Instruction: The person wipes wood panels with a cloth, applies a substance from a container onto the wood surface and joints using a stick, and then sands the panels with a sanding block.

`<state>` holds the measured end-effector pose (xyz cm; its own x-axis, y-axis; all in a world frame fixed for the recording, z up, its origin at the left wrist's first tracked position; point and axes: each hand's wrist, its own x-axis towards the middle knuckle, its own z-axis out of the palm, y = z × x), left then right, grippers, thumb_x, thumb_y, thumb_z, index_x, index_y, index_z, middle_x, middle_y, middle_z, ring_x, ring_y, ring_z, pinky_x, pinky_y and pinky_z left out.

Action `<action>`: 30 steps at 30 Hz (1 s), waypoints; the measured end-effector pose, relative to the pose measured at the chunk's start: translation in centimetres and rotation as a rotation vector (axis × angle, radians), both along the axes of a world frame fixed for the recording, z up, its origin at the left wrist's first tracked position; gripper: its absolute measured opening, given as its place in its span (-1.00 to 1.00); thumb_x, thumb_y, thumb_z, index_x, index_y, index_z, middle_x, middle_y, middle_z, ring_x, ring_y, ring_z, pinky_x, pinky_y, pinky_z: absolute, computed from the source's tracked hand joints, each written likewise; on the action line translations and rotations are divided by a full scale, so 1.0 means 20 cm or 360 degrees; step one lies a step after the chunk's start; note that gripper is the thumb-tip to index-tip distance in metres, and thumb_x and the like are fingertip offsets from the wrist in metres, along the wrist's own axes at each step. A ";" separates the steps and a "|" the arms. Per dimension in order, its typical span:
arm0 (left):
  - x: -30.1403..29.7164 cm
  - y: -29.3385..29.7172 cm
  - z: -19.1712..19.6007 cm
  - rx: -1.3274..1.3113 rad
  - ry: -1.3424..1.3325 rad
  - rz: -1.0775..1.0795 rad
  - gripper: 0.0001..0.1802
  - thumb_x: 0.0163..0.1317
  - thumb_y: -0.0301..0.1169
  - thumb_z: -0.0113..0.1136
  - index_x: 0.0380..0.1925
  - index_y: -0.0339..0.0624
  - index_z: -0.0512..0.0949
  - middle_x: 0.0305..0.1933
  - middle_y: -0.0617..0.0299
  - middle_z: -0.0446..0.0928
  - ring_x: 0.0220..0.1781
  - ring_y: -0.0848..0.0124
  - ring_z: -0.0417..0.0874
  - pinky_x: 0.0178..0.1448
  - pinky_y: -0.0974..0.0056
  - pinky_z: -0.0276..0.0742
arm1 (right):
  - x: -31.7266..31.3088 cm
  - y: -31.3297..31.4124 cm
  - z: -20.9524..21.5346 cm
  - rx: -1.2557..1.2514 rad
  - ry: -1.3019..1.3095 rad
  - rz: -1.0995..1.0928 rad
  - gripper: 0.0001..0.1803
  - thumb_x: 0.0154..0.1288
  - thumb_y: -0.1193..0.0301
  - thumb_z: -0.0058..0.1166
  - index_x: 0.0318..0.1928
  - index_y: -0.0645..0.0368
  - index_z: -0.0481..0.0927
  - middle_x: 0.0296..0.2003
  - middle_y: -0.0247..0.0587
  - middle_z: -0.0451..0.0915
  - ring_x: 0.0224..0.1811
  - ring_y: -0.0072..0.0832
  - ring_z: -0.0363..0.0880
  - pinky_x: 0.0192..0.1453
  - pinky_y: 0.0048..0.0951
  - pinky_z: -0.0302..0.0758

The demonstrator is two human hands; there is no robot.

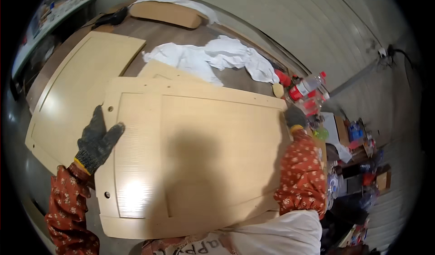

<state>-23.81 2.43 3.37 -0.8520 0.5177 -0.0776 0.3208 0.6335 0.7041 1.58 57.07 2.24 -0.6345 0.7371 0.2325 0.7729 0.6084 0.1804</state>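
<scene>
A cream panel (235,139) with recessed fields, like a cabinet door, lies in front of me with my shadow across it. Small holes show along its left and far edges. My left hand (97,141), in a dark glove with a yellow cuff, rests at its left edge, fingers stretched and thumb spread over the surface. At the far right corner my right hand (296,116), gloved alike, is closed around the panel's edge; its fingertips are partly hidden. Another cream panel (77,89) lies to the left, and a corner of a further panel (165,70) shows beneath the front one.
White cloths (213,55) lie crumpled on the brown tabletop (149,28). Behind them are a cardboard piece (165,14) and a dark tool (111,18). Plastic bottles (306,87) stand close to my right hand. Boxes and clutter (355,135) fill the right side. A shelf (54,21) is far left.
</scene>
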 end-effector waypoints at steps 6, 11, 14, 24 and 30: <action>-0.21 -0.35 -0.38 0.0516 -0.0042 -0.0031 -0.41 0.34 -0.62 -0.02 0.33 -0.37 0.05 0.14 0.11 0.38 -0.06 0.42 0.52 0.11 0.38 0.46 | -1.06 -1.13 -0.14 -0.0050 0.0766 0.1521 -0.80 0.13 0.30 -0.05 -0.30 0.10 0.55 -0.36 0.01 0.59 -0.27 -0.16 0.59 -0.16 -0.15 0.49; -0.17 -0.15 -0.34 0.0152 0.0105 -0.0136 -0.25 0.30 -0.39 0.14 0.36 -0.43 0.00 0.43 -0.07 0.05 0.42 0.24 0.11 0.45 0.25 0.01 | -0.60 -0.29 -0.19 0.0195 0.0385 0.0712 -0.73 0.19 0.20 -0.07 -0.37 0.02 0.66 -0.33 -0.11 0.66 -0.19 -0.22 0.64 -0.13 -0.09 0.51; -0.17 -0.24 -0.38 0.0507 -0.0014 -0.0006 -0.18 0.26 -0.36 0.18 0.33 -0.53 -0.05 0.39 -0.15 0.14 0.36 0.24 0.24 0.37 0.24 0.18 | -0.05 -0.13 0.01 0.0045 0.0118 0.0110 -0.74 0.18 0.25 -0.07 -0.34 0.05 0.67 -0.28 -0.12 0.66 -0.20 -0.21 0.64 -0.16 -0.10 0.53; -0.28 0.42 -0.10 -0.0520 0.1713 -0.0688 -0.37 0.31 -0.19 -0.02 0.31 -0.28 0.18 0.39 -0.14 0.15 0.45 0.02 0.10 0.48 -0.06 -0.16 | 1.58 -0.96 0.09 0.0670 0.0186 0.0196 -0.53 0.25 0.44 -0.01 0.20 0.13 0.38 0.03 0.01 0.49 0.01 -0.03 0.50 0.03 -0.15 0.50; 0.19 1.49 -0.09 -0.0210 0.1079 -0.1074 -0.41 0.33 0.11 -0.20 -0.17 -0.27 0.47 -0.23 -0.15 0.58 -0.12 -0.14 0.56 0.04 -0.09 0.39 | 1.81 -1.69 -0.31 -0.0312 0.1531 -0.0641 -0.54 0.29 0.47 0.01 0.20 0.28 0.41 0.18 0.00 0.42 0.22 -0.20 0.39 0.27 -0.30 0.33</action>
<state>-20.05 32.23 1.49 -0.2633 0.9373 0.2285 0.9585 0.2274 0.1716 37.70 23.36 -3.87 0.0529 0.9310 0.3612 0.6894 0.2276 -0.6877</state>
